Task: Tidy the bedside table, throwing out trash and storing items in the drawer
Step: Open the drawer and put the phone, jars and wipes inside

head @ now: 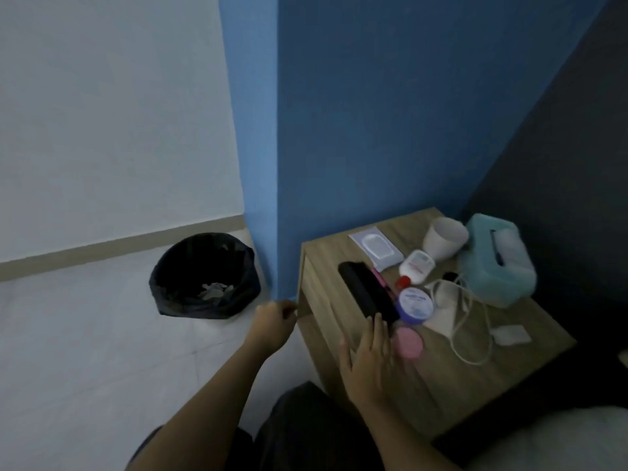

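Observation:
The wooden bedside table point(458, 375) carries a long black case point(365, 292), a pink round container point(409, 342), a purple-lidded jar point(416, 304), a white bottle with a red cap point(415, 265), a wipes pack point(375, 248), a white cup point(443, 237), a teal tissue box point(498, 258) and a white charger with its cable point(475, 321). My right hand point(368, 356) lies with straight fingers on the table top, its fingertips touching the near end of the black case. My left hand point(272, 322) is curled at the top edge of the drawer front point(314, 300).
A bin lined with a black bag point(204, 277) stands on the pale floor left of the table, with some crumpled paper inside. A blue wall corner rises behind the table. A dark headboard and white bedding lie to the right. My dark-clothed knees are below.

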